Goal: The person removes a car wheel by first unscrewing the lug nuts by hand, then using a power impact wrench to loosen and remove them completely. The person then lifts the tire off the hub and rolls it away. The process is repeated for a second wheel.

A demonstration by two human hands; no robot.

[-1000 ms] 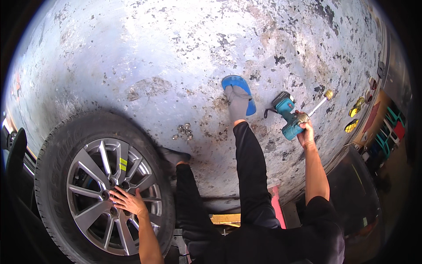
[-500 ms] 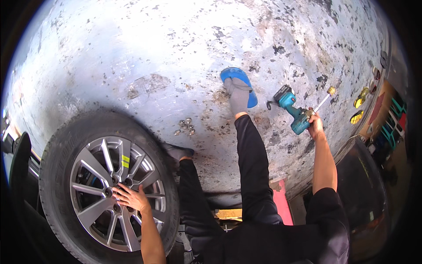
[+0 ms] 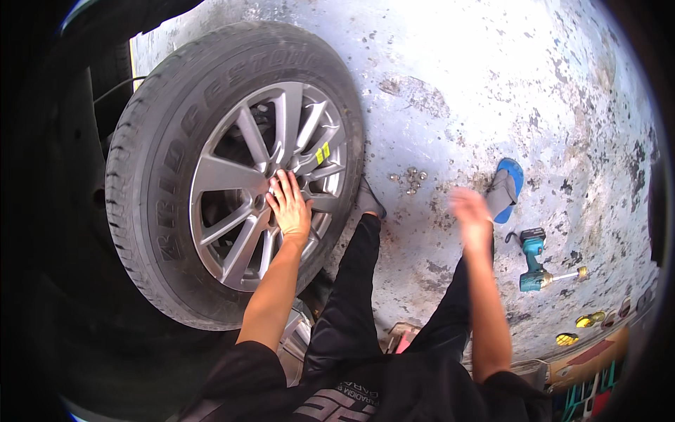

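A car wheel (image 3: 237, 177) with a silver spoked rim and a black tyre stands at the left. My left hand (image 3: 290, 211) lies flat against the middle of the rim, fingers stretched over the hub area and partly covering the bolt holes. My right hand (image 3: 471, 214) is in the air above my right leg, away from the wheel; motion smears its fingers. On the floor to the right lies a teal cordless impact wrench (image 3: 536, 280) with a long socket extension, apart from both hands. Several lug nuts (image 3: 411, 181) sit in a small cluster on the floor between wheel and right foot.
A bright yellow sticker (image 3: 322, 152) marks one spoke. My right foot wears a blue slipper (image 3: 512, 179); my other foot (image 3: 368, 200) is beside the tyre. Dark car bodywork (image 3: 60, 211) fills the left side. Yellow-soled footwear (image 3: 567, 339) lies at the lower right.
The view has turned left toward the wheel. My right hand has let go of the impact wrench, now on the floor, and moved left. My left hand still rests on the rim.
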